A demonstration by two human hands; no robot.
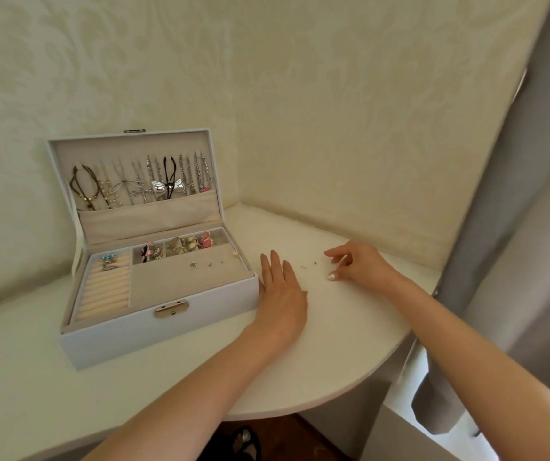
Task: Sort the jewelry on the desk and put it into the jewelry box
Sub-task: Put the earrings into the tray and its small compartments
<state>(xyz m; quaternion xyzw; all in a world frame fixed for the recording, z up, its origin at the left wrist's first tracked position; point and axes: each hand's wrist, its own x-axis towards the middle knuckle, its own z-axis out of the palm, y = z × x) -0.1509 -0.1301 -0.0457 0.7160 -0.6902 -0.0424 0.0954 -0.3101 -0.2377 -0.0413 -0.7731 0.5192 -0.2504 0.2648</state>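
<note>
Left hand (281,294) is laid flat on the smooth white bench (333,354), palm down and fingers straight, just beside the right end of the jewelry box (167,331). The right hand (356,264) is held low over the bench further right, its fingers bent and the thumb drawn in; whether anything is pinched cannot be told. Between the two hands, tiny metal studs (315,262) are seen lying loose on the bench.

The rectangular, white-covered box is stood open, its lid (64,181) propped upright and lined in beige velvety fabric. Chain necklaces (154,181) with silvery winged pendants are hung in a row inside the lid above a fabric pocket. In the base, rings (110,262) are tucked into the padded cream ring rolls (104,294) at the left, colourful earrings (183,249) are kept in small square compartments at the back, and a few small studs (208,264) are set on the flat fabric panel. A gold-toned clasp (171,309) is fixed to the front wall.
</note>
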